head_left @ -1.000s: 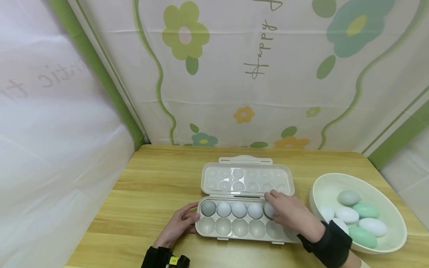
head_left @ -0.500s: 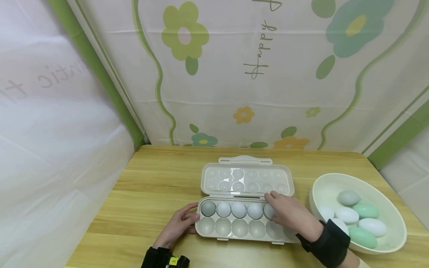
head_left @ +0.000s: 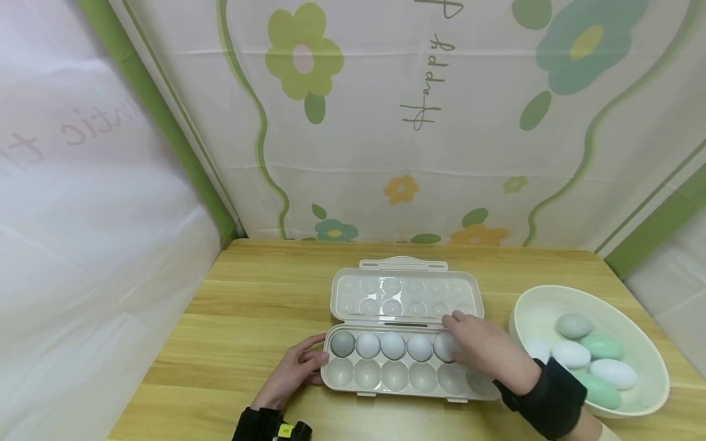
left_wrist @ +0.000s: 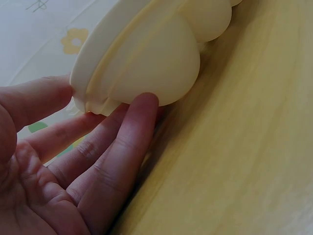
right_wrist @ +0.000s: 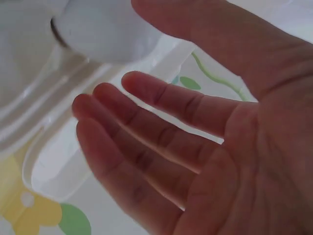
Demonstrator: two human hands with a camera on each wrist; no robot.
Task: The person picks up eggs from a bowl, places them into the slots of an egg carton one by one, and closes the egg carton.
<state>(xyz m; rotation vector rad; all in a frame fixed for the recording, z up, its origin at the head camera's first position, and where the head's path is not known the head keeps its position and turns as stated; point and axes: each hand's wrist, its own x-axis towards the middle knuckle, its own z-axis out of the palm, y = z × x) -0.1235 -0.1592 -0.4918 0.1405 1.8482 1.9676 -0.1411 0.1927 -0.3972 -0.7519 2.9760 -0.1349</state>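
Observation:
A pale plastic egg box lies with its lid folded back. Its far row carries a grey egg at the left end and several white eggs beside it; cups in the near row show bare. At the left end, my left hand grips the box, thumb and fingers on its rim and rounded underside. Over the right end is my right hand, partly hiding the rightmost white egg. In the right wrist view its fingers are spread apart, with the thumb close beside that white egg.
A cream bowl stands right of the egg box, holding white eggs, green eggs and a grey egg. The right wristband overlaps its near left rim. A printed curtain hangs behind the wooden table.
My right hand has drawn slightly right, away from the rightmost white egg, which now shows more and sits in its cup. My left hand stays at the box's left end.

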